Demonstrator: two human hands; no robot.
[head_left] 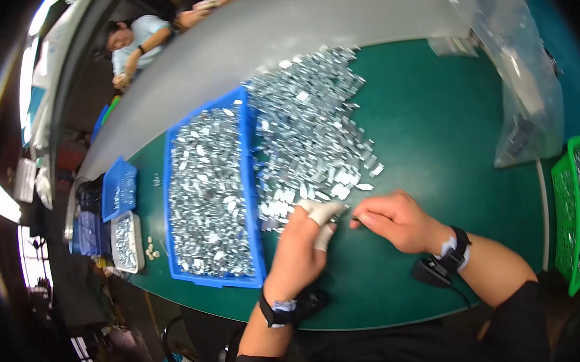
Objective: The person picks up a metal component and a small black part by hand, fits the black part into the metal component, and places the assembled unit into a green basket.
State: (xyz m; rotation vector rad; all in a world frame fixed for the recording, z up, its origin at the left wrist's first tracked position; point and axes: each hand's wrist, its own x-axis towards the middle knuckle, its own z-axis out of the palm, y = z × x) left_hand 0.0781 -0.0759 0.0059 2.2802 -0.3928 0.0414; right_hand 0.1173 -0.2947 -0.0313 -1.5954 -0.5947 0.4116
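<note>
My left hand [299,248], with white finger covers on some fingers, is at the near edge of a heap of small shiny metal pieces [306,129]. Its thumb and fingers are pinched around a small metal piece [345,209], blurred at the fingertips. Just to the right, my right hand [397,221] is closed, thumb against curled fingers. Whatever it grips is too small to make out. The two sets of fingertips are close together over the green tabletop [425,136]. Left of my left hand, a blue tray [248,198] is filled with similar metal pieces.
A green basket [564,198] of metal parts is at the far right, near a clear plastic bag [518,95]. A smaller blue tray [118,187] and a white tray [139,238] stand at the left. A grey divider [300,22] runs behind; people sit beyond it.
</note>
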